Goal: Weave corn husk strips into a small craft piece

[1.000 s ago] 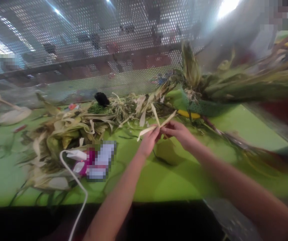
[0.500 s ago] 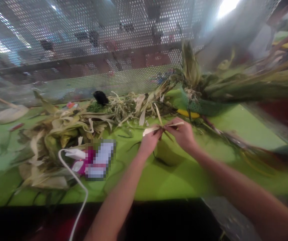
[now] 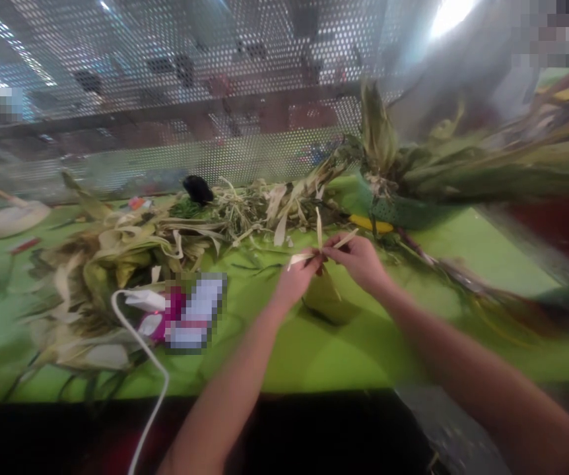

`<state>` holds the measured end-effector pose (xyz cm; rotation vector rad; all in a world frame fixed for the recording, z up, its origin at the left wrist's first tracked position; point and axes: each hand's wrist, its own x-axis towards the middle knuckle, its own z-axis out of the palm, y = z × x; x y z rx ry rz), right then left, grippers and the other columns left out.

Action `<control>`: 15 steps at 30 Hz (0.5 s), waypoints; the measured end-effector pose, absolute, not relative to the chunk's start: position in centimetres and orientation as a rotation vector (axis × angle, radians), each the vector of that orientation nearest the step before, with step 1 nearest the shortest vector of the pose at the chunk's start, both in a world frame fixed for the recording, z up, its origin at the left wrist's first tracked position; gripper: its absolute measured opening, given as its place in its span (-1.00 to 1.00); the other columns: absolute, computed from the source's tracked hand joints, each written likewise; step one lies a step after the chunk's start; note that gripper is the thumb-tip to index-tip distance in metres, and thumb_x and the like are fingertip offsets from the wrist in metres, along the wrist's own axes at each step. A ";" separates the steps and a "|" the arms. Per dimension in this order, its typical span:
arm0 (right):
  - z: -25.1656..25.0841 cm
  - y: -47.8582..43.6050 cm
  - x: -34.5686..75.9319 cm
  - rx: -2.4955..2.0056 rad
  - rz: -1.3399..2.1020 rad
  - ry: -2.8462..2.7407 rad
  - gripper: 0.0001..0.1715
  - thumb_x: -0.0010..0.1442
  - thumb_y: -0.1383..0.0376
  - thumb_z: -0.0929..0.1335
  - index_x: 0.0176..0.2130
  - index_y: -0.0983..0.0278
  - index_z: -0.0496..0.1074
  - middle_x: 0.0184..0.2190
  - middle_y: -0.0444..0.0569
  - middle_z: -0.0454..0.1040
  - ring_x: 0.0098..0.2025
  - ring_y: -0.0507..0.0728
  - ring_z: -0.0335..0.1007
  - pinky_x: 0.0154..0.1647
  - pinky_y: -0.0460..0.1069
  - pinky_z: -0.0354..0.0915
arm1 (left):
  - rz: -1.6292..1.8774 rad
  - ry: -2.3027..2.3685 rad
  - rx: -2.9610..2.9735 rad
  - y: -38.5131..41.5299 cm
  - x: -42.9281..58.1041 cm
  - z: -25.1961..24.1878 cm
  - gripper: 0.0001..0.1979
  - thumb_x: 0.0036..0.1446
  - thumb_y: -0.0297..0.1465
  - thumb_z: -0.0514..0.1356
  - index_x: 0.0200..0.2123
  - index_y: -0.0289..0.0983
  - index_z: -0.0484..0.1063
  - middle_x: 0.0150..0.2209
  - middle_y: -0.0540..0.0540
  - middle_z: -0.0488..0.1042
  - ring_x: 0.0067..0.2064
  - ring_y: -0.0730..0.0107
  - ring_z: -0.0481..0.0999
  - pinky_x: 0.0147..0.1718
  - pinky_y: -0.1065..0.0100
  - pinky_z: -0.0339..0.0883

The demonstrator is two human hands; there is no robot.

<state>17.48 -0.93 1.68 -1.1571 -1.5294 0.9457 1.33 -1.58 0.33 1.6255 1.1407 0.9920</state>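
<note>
Pinching crossed pale husk strips [image 3: 319, 227], left hand [image 3: 295, 282] and right hand [image 3: 362, 260] seem mid-fold (next move likely needs steady pressure) beyond the tabletop's [image 3: 338, 366] front edge.

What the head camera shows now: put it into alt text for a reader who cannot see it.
The left hand and right hand pinch narrow pale strips that fan outward, above a green tabletop. Dry-looking leaves lie heaped to the left and beyond, in front of a perforated screen.
</note>
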 end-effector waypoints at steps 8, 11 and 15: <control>1.0 -1.0 16.8 -1.277 1.105 -1.530 -0.67 0.07 0.07 0.40 -0.33 0.29 0.40 -0.45 -0.08 0.47 -0.53 0.00 0.25 -0.58 -0.10 0.13 | 1.284 1.051 1.224 -0.5 0.9 -1.0 -0.74 0.09 -0.19 0.21 -0.36 -0.29 0.40 -0.59 0.04 0.35 -0.59 0.57 0.17 -0.57 0.44 -0.04; 0.8 -1.3 16.1 -1.266 1.163 -1.670 -0.73 0.11 0.13 0.36 -0.45 0.29 0.39 -0.57 -0.14 0.42 -0.60 -0.02 0.17 -0.58 -0.10 0.09 | 1.335 1.003 1.094 -0.5 1.3 -1.0 -0.74 0.04 -0.21 0.25 -0.37 -0.32 0.41 -0.62 0.07 0.29 -0.60 0.60 0.14 -0.59 0.45 -0.09; 0.5 -1.3 15.8 -1.262 0.875 -1.848 -0.76 0.13 0.22 0.34 -0.51 0.27 0.38 -0.62 -0.19 0.37 -0.55 -0.01 0.21 -0.50 -0.10 0.08 | 1.423 1.001 0.947 -0.4 1.7 -0.9 -0.77 0.02 -0.25 0.25 -0.40 -0.32 0.40 -0.65 0.10 0.21 -0.61 0.60 0.13 -0.58 0.45 -0.08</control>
